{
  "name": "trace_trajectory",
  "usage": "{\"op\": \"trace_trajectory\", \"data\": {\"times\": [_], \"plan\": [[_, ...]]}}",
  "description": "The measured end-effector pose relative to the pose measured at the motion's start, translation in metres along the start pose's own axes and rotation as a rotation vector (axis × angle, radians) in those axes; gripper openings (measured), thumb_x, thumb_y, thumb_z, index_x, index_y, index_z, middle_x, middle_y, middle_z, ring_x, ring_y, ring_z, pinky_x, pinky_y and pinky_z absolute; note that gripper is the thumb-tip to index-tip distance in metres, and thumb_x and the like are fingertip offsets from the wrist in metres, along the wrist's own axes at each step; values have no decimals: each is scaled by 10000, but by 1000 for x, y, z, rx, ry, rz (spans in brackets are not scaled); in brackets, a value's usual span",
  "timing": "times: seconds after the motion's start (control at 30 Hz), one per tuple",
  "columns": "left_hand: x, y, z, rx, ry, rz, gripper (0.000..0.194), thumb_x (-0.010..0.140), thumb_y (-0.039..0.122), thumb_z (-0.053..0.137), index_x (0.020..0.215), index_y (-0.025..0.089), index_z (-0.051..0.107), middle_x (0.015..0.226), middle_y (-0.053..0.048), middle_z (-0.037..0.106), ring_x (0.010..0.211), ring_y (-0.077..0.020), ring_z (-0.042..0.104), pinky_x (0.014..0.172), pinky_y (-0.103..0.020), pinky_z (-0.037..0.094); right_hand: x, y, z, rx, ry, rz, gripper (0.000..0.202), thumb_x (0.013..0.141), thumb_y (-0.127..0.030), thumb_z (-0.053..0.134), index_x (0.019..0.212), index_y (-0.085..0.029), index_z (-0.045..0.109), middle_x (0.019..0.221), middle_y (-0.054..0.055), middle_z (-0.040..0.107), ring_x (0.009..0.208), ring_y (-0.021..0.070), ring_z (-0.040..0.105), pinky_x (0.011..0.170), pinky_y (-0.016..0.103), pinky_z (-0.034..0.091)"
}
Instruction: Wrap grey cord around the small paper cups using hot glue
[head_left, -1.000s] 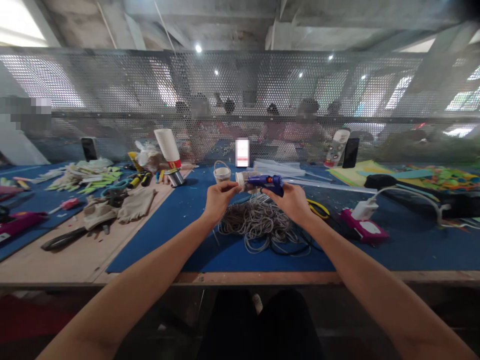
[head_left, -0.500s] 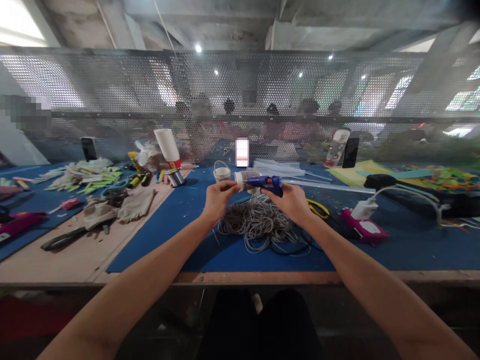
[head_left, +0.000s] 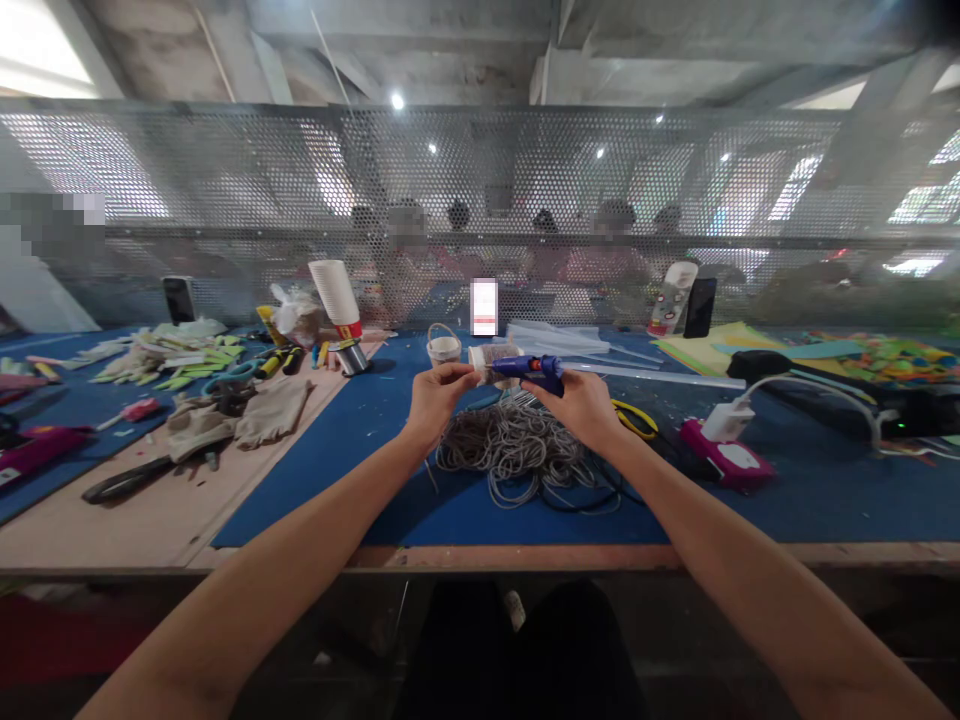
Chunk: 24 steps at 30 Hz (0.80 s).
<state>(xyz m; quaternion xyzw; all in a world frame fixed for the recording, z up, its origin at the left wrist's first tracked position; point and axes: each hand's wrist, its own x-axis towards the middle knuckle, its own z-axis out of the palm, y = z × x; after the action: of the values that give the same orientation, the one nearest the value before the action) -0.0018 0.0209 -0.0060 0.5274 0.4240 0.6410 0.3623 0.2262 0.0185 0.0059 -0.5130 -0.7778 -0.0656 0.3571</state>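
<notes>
My left hand point(head_left: 441, 400) pinches a small white paper cup point(head_left: 501, 354) wrapped partly in cord, which lies on its side in the air. In my right hand point(head_left: 586, 405) is a blue hot glue gun point(head_left: 531, 367), its nozzle pointing left at the cup. A long clear glue stick point(head_left: 667, 378) sticks out from the gun's back end. Below both hands lies a loose heap of grey cord point(head_left: 517, 450). Just behind my left hand stands a small white basket with a handle point(head_left: 444, 348). Whether the nozzle touches the cup I cannot tell.
A stack of paper cups point(head_left: 331, 292) leans at the back left. Work gloves point(head_left: 274, 408) and scissors point(head_left: 225, 380) lie left. A magenta power socket point(head_left: 727, 455) with a white plug sits right, near yellow-handled pliers point(head_left: 636, 420). Clear glue sticks point(head_left: 559, 338) lie behind, before a perforated metal screen point(head_left: 495, 160).
Both hands stay nearly in place. The glue gun has shifted very slightly, with its nozzle still at the cup.
</notes>
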Motion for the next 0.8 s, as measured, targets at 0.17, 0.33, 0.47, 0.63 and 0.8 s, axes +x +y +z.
{"op": "trace_trajectory", "data": {"times": [0.17,0.33,0.47,0.63,0.8], "plan": [[0,-1,0,20,1,1,281,624,361,839,798,151,775,750,-48,717,710,-166,607,754,-318,463,0,1,-1,-1,-12,-6,376,907,-524,547,835,-217,751,731,84,719,695,231,658,594,310,364],[1,-2,-1,28,-1,-2,282,626,359,837,809,152,780,757,-45,722,712,-164,608,751,-311,462,0,2,2,-8,-12,4,362,902,-524,556,852,-228,758,728,85,716,709,236,663,604,312,383],[1,-2,-2,29,-1,-4,282,628,356,837,811,148,783,745,-42,721,700,-157,603,732,-300,456,1,4,4,-14,-17,9,377,897,-524,552,833,-215,757,734,91,720,723,249,672,611,315,389],[1,-1,-2,27,-13,-4,272,638,350,831,809,145,781,757,-48,725,700,-153,599,730,-300,459,1,5,6,37,-18,60,381,879,-532,561,843,-204,751,734,91,721,718,250,669,619,314,391],[0,1,-1,35,-16,-11,250,639,337,825,802,153,781,729,-41,714,696,-159,602,734,-313,469,3,4,4,225,-41,167,404,826,-569,604,912,-195,731,686,59,693,675,228,645,602,305,397]]}}
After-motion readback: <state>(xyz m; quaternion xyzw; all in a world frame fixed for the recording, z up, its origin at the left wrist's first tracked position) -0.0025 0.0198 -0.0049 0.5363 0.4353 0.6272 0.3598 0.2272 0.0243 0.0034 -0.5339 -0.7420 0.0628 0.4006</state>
